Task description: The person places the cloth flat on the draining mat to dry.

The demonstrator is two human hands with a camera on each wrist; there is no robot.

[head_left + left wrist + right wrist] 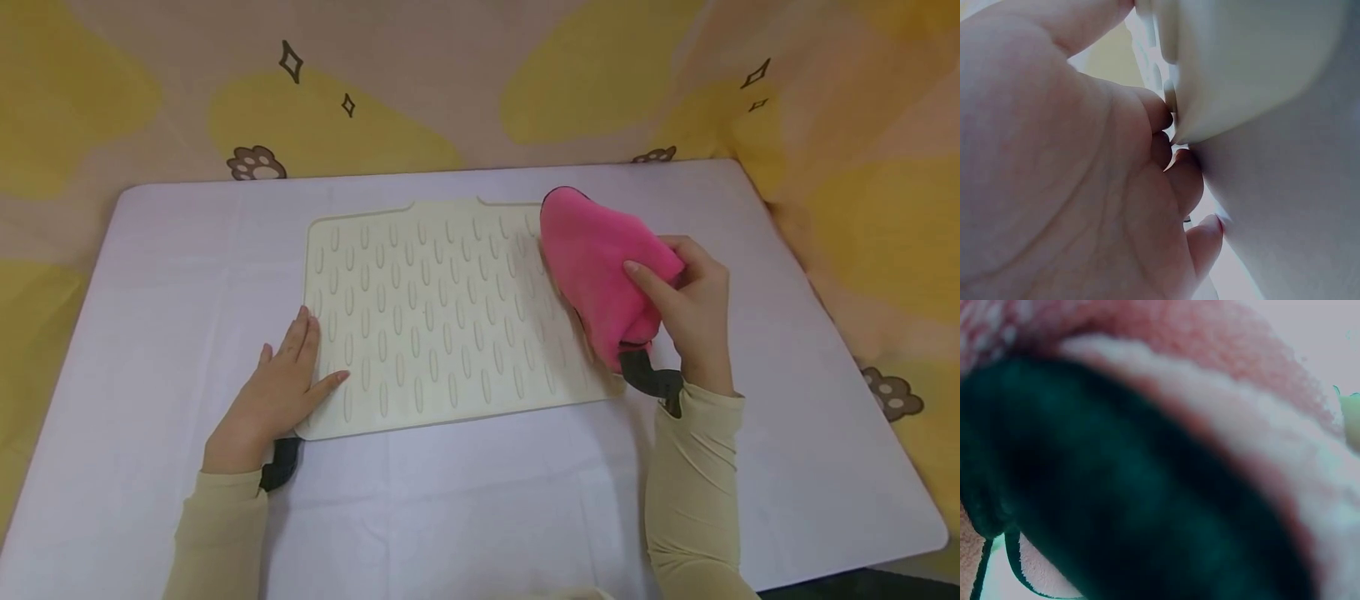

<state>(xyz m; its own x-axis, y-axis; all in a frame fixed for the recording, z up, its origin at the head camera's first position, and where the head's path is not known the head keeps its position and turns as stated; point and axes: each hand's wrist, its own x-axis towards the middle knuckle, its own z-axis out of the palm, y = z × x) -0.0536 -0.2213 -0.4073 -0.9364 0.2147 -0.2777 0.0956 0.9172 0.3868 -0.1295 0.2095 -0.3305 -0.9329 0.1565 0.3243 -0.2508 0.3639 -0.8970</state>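
A cream mat [442, 350] with rows of raised oval ridges lies on the white-covered table. My left hand [273, 396] rests at its lower left edge, fingers stretched out and the thumb over the ridges. In the left wrist view the palm [1054, 162] is close up and the fingertips touch the mat's edge and the table. Over the mat's right side, my right hand [697, 308] pinches a folded pink cloth [592, 258] between thumb and fingers. The cloth hides the mat's right edge. Blurred pink fabric [1235, 406] and a large dark shape fill most of the right wrist view.
The white tabletop [810, 450] extends around the mat on all sides. A yellow and pink patterned curtain [420, 83] stands behind the table and along its right side. Black wrist camera mounts [281, 465] sit by both sleeves.
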